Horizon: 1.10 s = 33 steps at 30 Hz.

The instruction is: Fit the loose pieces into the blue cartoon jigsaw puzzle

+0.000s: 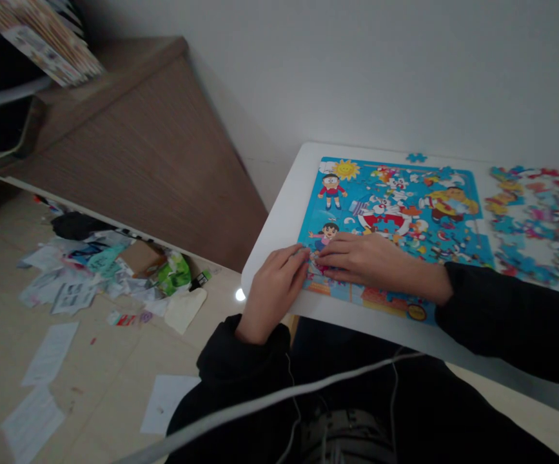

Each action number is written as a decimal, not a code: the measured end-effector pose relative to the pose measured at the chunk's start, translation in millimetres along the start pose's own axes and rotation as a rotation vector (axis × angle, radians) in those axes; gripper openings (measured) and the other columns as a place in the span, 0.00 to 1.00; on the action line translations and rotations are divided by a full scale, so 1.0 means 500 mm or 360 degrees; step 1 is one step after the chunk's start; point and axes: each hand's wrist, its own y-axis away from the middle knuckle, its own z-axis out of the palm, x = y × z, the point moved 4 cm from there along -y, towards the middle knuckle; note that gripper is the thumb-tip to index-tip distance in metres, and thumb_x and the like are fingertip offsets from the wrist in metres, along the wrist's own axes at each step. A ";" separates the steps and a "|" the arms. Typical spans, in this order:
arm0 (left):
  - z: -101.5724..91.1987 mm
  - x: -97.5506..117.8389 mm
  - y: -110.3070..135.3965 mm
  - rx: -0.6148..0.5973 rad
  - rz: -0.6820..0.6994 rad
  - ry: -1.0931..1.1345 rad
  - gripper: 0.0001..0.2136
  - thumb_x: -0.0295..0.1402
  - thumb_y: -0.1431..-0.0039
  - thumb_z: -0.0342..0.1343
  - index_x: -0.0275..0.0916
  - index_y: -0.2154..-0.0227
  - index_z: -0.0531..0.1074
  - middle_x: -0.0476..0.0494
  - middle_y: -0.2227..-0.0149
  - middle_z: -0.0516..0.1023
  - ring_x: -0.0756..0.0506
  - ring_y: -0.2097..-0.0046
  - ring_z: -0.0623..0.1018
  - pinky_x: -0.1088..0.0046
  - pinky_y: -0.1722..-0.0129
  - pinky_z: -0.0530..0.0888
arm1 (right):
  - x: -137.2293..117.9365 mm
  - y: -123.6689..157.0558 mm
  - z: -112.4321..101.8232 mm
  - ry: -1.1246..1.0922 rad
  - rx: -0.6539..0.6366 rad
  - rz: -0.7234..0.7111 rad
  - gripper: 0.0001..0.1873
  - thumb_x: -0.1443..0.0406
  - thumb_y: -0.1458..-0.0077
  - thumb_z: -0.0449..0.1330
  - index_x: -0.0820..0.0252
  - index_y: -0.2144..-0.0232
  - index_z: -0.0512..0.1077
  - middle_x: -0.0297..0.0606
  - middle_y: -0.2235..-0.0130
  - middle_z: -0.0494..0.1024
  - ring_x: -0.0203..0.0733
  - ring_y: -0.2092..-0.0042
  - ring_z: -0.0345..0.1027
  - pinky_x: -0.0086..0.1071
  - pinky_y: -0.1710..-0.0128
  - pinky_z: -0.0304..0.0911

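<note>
A cartoon jigsaw puzzle [390,219] in bright blue lies on the white table [279,258], partly assembled, with gaps in its picture. My left hand [274,290] and my right hand [376,261] rest on its near edge, their fingertips meeting over a pinkish jigsaw piece [320,265]. The fingers partly hide that piece, and I cannot tell whether either hand grips it. A single blue loose piece [416,157] lies just beyond the far edge of the puzzle. To the right, a spread of loose jigsaw pieces [538,222] covers the tabletop, out of reach of my fingers.
The table's rounded corner and near edge run just below my hands, with a white wall behind. To the left stands a brown wood-grain cabinet [148,167]. Papers, packaging and a cardboard piece [141,258] litter the floor below. A pale cable [269,403] crosses my lap.
</note>
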 end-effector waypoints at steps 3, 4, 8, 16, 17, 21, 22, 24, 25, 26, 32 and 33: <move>0.006 -0.018 -0.028 -0.0180 0.0132 -0.0035 0.12 0.28 0.40 0.48 0.37 0.53 0.68 0.39 0.49 0.71 0.43 0.47 0.69 0.58 0.48 0.69 | -0.006 0.001 0.001 0.0060 0.0027 -0.0072 0.14 0.65 0.40 0.48 0.59 0.56 0.70 0.40 0.58 0.75 0.43 0.53 0.64 0.35 0.61 0.64; 0.008 -0.025 -0.035 -0.0228 0.0152 -0.0041 0.13 0.27 0.40 0.48 0.38 0.53 0.68 0.39 0.48 0.70 0.43 0.46 0.68 0.57 0.47 0.68 | -0.008 0.002 0.000 0.0064 0.0042 -0.0093 0.14 0.65 0.40 0.49 0.59 0.56 0.70 0.40 0.59 0.76 0.42 0.54 0.64 0.35 0.62 0.63; 0.012 -0.047 -0.045 -0.0271 0.0162 0.0040 0.13 0.27 0.39 0.48 0.39 0.52 0.67 0.40 0.48 0.70 0.44 0.46 0.69 0.57 0.48 0.69 | -0.016 0.002 -0.005 0.0023 0.0083 -0.0084 0.13 0.64 0.41 0.50 0.58 0.58 0.72 0.40 0.61 0.75 0.41 0.55 0.64 0.33 0.63 0.62; 0.006 -0.051 -0.037 -0.0321 0.0117 0.0239 0.18 0.23 0.42 0.47 0.38 0.49 0.66 0.39 0.45 0.66 0.44 0.44 0.66 0.57 0.45 0.65 | -0.015 -0.014 -0.006 -0.0047 0.0043 0.0163 0.11 0.62 0.43 0.53 0.60 0.64 0.73 0.41 0.60 0.75 0.43 0.56 0.66 0.34 0.62 0.63; 0.005 -0.051 -0.037 -0.0336 0.0106 0.0251 0.19 0.22 0.43 0.48 0.37 0.49 0.65 0.39 0.44 0.66 0.43 0.44 0.65 0.57 0.45 0.64 | -0.014 -0.017 -0.007 -0.0065 0.0050 0.0177 0.11 0.62 0.44 0.54 0.60 0.63 0.73 0.42 0.59 0.75 0.44 0.55 0.66 0.34 0.61 0.63; 0.006 -0.054 -0.037 -0.0357 0.0067 0.0289 0.21 0.21 0.46 0.48 0.37 0.49 0.66 0.39 0.45 0.66 0.43 0.44 0.65 0.57 0.45 0.63 | -0.008 -0.027 -0.005 -0.0183 0.0074 0.0211 0.13 0.60 0.44 0.54 0.59 0.59 0.72 0.41 0.58 0.75 0.44 0.54 0.65 0.35 0.59 0.62; 0.007 -0.055 -0.037 -0.0353 0.0053 0.0302 0.20 0.21 0.46 0.47 0.38 0.49 0.66 0.40 0.45 0.66 0.43 0.44 0.65 0.57 0.45 0.63 | -0.006 -0.028 -0.004 -0.0222 0.0076 0.0235 0.13 0.60 0.45 0.55 0.59 0.60 0.72 0.40 0.59 0.75 0.44 0.54 0.65 0.35 0.59 0.61; 0.008 -0.059 -0.038 -0.0330 0.0021 0.0336 0.20 0.21 0.46 0.46 0.39 0.50 0.67 0.42 0.45 0.67 0.44 0.44 0.65 0.57 0.45 0.63 | 0.002 -0.031 0.000 -0.0304 0.0086 0.0322 0.14 0.59 0.48 0.58 0.59 0.61 0.72 0.41 0.60 0.75 0.44 0.55 0.65 0.35 0.59 0.61; 0.009 -0.060 -0.038 -0.0315 0.0005 0.0353 0.20 0.21 0.46 0.46 0.40 0.50 0.67 0.43 0.45 0.67 0.44 0.45 0.65 0.57 0.45 0.63 | 0.005 -0.033 0.001 -0.0345 0.0099 0.0374 0.14 0.59 0.49 0.59 0.59 0.62 0.72 0.41 0.61 0.75 0.44 0.55 0.65 0.35 0.59 0.61; 0.009 -0.061 -0.038 -0.0301 -0.0005 0.0368 0.20 0.21 0.45 0.45 0.40 0.51 0.67 0.43 0.46 0.67 0.45 0.45 0.66 0.57 0.45 0.63 | 0.009 -0.035 0.002 -0.0379 0.0117 0.0425 0.14 0.59 0.51 0.60 0.59 0.62 0.72 0.41 0.61 0.75 0.44 0.56 0.65 0.34 0.60 0.61; 0.009 -0.060 -0.038 -0.0275 -0.0029 0.0389 0.16 0.26 0.42 0.46 0.37 0.52 0.68 0.40 0.47 0.68 0.44 0.46 0.67 0.60 0.46 0.64 | 0.026 -0.053 0.002 -0.0469 0.0202 0.0639 0.15 0.56 0.50 0.58 0.60 0.64 0.72 0.40 0.64 0.75 0.41 0.61 0.67 0.33 0.62 0.59; 0.009 -0.060 -0.038 -0.0264 -0.0035 0.0394 0.15 0.28 0.41 0.46 0.37 0.51 0.68 0.40 0.47 0.69 0.44 0.46 0.67 0.60 0.46 0.65 | 0.028 -0.055 0.004 -0.0463 0.0181 0.0661 0.15 0.55 0.50 0.58 0.60 0.65 0.72 0.40 0.64 0.75 0.41 0.61 0.67 0.32 0.63 0.59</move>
